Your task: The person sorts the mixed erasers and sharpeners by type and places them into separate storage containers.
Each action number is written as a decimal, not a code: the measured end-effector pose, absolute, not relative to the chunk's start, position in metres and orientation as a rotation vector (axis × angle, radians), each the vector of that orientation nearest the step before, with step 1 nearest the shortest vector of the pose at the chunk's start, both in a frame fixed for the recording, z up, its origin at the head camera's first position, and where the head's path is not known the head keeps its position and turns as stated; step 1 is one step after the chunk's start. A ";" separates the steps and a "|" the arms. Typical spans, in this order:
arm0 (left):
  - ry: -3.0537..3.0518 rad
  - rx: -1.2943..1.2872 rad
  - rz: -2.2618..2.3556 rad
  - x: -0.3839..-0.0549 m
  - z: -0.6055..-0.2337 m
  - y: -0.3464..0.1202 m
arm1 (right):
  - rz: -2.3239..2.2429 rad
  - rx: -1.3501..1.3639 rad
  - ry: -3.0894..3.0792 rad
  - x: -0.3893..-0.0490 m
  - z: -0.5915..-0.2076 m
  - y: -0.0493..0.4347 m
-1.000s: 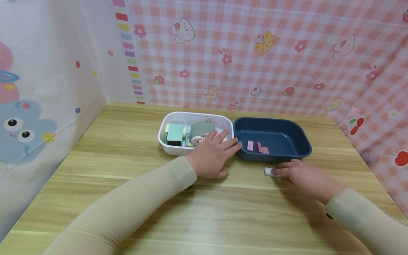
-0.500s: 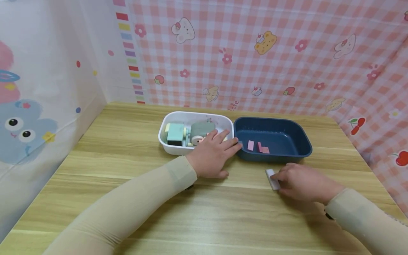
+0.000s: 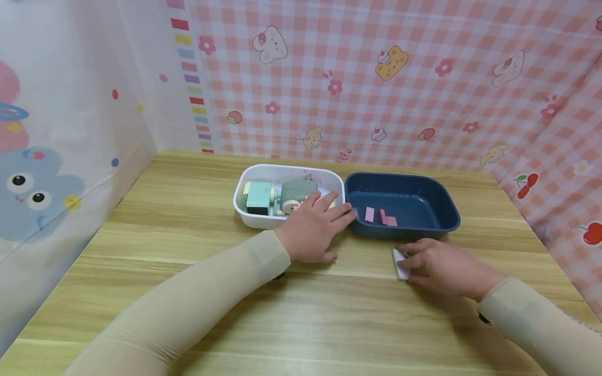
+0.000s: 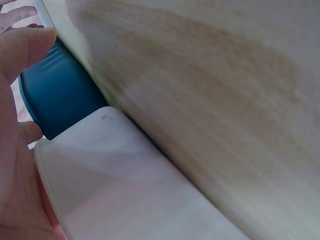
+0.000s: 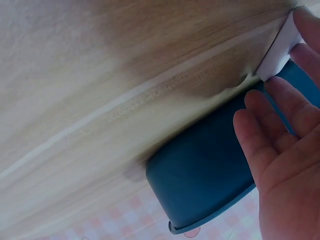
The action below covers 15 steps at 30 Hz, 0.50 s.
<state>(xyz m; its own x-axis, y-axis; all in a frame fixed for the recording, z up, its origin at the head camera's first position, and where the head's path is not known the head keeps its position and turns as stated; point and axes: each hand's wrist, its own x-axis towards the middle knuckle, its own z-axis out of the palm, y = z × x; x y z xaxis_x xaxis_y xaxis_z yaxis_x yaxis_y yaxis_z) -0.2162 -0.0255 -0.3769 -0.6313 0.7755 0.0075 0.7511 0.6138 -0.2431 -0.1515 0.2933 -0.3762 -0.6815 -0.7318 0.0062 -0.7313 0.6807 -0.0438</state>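
My left hand (image 3: 312, 230) lies with spread fingers over the front right part of the white bin (image 3: 256, 222). Its fingertips reach the rims where this bin meets the dark blue bin (image 3: 423, 201). On the table in front of the blue bin, my right hand (image 3: 449, 267) pinches a small white rectangular block (image 3: 401, 265) between thumb and fingers. The right wrist view shows that white block (image 5: 280, 50) close to the blue bin's outer wall. Inside the blue bin are a light pink block (image 3: 369, 214) and darker pink pieces (image 3: 388, 219) beside it.
The white bin holds a mint-green block (image 3: 259, 195), a grey-green rounded piece (image 3: 299, 189) and a white wheel-like piece (image 3: 289, 207); my left hand covers part of its contents. A wood-grain table (image 3: 301, 324) carries both bins. Patterned cloth (image 3: 357, 109) hangs behind.
My right hand has turned the white block from lying sideways to pointing front to back and drawn it slightly nearer. My left hand and both bins have stayed put.
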 end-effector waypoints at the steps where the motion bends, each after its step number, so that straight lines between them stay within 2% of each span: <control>1: -2.723 -1.291 0.332 -0.216 -0.377 -0.025 | -0.073 -1.239 2.864 -0.152 -0.376 0.293; 15: -2.713 -1.302 0.326 -0.217 -0.376 -0.026 | -0.167 -1.147 2.872 -0.153 -0.378 0.293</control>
